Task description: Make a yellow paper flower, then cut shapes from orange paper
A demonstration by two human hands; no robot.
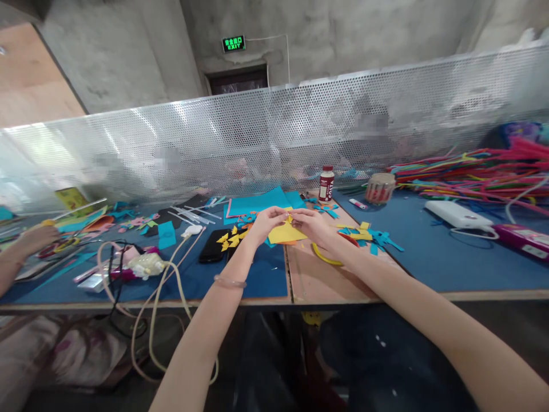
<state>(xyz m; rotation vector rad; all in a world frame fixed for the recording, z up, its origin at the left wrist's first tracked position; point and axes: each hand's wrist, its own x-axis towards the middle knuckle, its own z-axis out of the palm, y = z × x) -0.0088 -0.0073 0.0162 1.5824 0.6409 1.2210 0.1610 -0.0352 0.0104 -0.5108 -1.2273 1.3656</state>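
Note:
Both my hands meet over the middle of the table and pinch the top edge of a yellow paper sheet [283,233]. My left hand [266,222] grips its left part with fingers closed. My right hand [312,223] grips its right part, fingers also pressed together. The sheet hangs down between them above blue paper sheets [257,203]. Small yellow paper scraps [229,238] lie by a black phone [213,246] just left of my left hand. Yellow-handled scissors [325,257] lie under my right wrist.
A bottle with a red cap [326,183] and a tape roll [380,187] stand at the back. Coloured pipe cleaners [472,169] pile up at the right, near a white power bank [458,215]. Another person's hand [36,237] works at the far left. A perforated metal screen [274,137] borders the table.

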